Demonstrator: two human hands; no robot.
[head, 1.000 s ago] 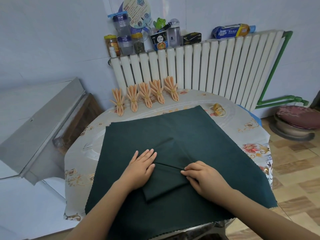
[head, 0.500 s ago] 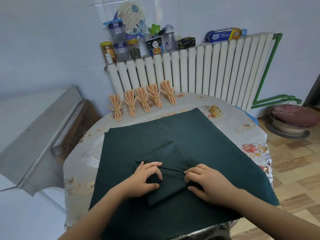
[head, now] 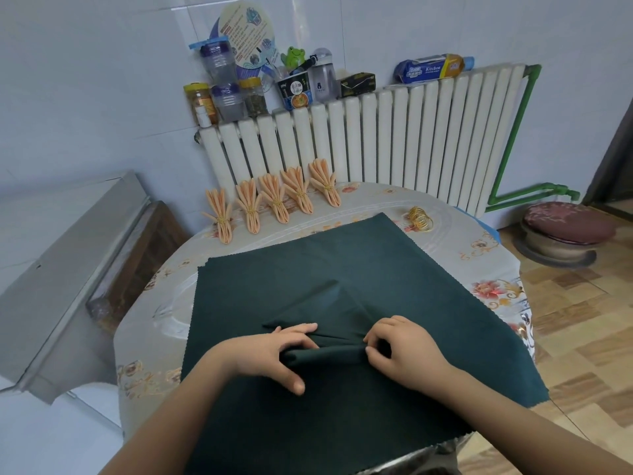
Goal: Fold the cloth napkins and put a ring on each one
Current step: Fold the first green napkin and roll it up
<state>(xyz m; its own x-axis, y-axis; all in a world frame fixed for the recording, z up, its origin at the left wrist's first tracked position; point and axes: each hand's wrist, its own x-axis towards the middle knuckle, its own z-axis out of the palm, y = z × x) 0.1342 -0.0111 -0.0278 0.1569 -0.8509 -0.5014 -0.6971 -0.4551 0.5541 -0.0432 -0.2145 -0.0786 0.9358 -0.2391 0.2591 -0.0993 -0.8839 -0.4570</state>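
- Done: five orange napkins (head: pixel 274 202) ringed.
- In hand: your left hand (head: pixel 270 354) and right hand (head: pixel 407 351) pinch the green napkin's (head: pixel 342 269) pleat.
- Outstanding: gold rings (head: pixel 420 219) unused.

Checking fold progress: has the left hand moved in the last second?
Yes. The left hand went from flat on the green napkin to pinching its pleat.

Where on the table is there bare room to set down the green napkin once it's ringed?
Bare tablecloth lies right of the gold rings, toward the table's right edge, and left of the green napkins below the orange napkins. The back-left rim is crowded with those five.
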